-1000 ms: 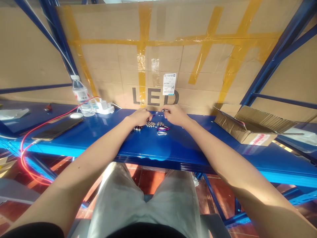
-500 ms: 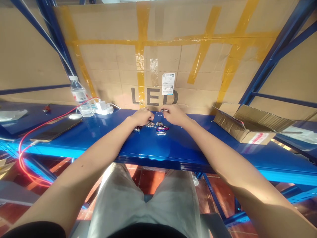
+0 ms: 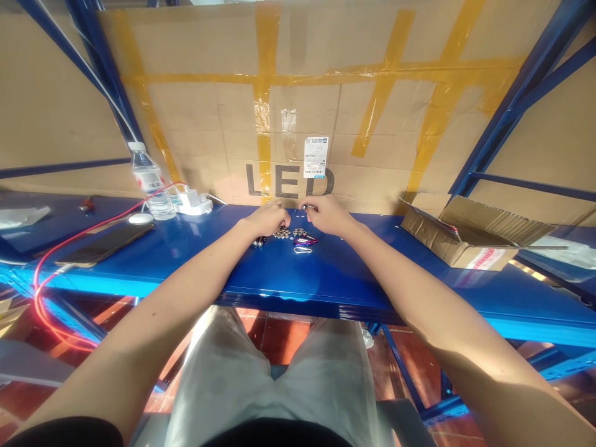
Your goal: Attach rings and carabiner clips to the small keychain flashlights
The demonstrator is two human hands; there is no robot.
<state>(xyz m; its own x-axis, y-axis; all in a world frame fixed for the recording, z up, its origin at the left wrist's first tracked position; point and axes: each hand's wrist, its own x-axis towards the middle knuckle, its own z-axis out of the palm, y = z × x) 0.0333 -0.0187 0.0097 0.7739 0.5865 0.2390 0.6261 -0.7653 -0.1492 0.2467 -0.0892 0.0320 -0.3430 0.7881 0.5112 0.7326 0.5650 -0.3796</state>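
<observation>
My right hand (image 3: pixel 326 213) is closed over the back of the blue table, its fingers pinched round a small shiny metal piece (image 3: pixel 308 207) whose kind I cannot make out. Beside it, on the left, my left hand (image 3: pixel 270 219) has its fingers bent and pressed together; what they hold, if anything, is hidden. Below the hands lie a purple-and-red carabiner (image 3: pixel 305 241) and a silver carabiner (image 3: pixel 302 250). A cluster of small round metal parts (image 3: pixel 282 233) lies under my left hand, close to some dark shiny cylindrical pieces (image 3: pixel 259 241). More small metal parts (image 3: pixel 299 233) lie between the hands.
An open cardboard box (image 3: pixel 484 256) stands at the right. Toward the left are a water bottle (image 3: pixel 161 202), a white power strip (image 3: pixel 198 206), a phone (image 3: pixel 107 243) and a red cable (image 3: pixel 40 282). A large taped carton (image 3: pixel 372 124) closes off the back of the blue table (image 3: pixel 307 285).
</observation>
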